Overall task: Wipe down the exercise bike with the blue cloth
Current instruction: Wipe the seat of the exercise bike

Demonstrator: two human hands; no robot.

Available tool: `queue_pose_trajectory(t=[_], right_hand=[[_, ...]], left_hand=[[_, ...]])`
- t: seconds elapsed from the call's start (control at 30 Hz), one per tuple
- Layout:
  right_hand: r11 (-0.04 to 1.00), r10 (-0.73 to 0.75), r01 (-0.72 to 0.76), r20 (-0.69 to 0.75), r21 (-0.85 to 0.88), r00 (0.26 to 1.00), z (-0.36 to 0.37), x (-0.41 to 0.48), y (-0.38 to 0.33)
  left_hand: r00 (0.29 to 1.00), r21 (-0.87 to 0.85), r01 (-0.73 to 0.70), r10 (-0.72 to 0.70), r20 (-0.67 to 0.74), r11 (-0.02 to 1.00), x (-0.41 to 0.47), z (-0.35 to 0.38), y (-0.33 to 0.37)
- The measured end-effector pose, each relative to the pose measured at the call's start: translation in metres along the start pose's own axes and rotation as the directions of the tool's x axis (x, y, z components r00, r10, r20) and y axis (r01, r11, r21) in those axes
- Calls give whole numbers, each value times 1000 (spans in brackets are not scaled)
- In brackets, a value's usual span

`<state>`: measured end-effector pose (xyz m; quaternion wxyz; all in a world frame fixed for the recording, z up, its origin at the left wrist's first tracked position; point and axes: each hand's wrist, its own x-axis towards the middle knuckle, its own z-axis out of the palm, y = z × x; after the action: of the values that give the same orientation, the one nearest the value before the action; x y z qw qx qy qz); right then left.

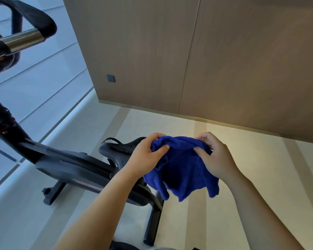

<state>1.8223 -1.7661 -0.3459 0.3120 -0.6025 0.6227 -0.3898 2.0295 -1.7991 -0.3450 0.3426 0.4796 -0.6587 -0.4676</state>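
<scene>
Your left hand [146, 156] and right hand [212, 157] each pinch the top edge of the blue cloth [181, 168], fingers closed on its folds, so that it hangs bunched in the air. The exercise bike [70, 163] stands lower left, its saddle [116, 148] just behind your left wrist. Bare floor [251, 159] lies open to the right, bounded by the wooden wall [224, 60].

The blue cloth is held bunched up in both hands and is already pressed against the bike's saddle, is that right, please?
Not quite: the head view shows the blue cloth bunched between the left hand and right hand, but held in the air, not pressed against the saddle.
</scene>
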Motion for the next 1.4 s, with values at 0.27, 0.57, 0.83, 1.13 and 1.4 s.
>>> queue_pose_trajectory(t=[0.27,0.57,0.83,1.13,1.4], right_hand=[[994,56,-68,140,80,989,35,9,-9],[985,146,-149,36,89,989,95,22,-48],[972,151,-163,85,168,985,169,45,-105],[997,24,-39,-196,-73,980,195,83,-158],[1000,21,-16,-215,24,976,202,118,-169]], left_hand=[[989,149,88,-104,106,985,-3,-20,-28],[963,98,122,-142,230,988,9,-89,-49],[939,178,-94,28,342,979,26,-155,-68],[947,228,-290,243,211,930,67,-241,-56],[851,406,-525,470,236,748,113,-268,-40]])
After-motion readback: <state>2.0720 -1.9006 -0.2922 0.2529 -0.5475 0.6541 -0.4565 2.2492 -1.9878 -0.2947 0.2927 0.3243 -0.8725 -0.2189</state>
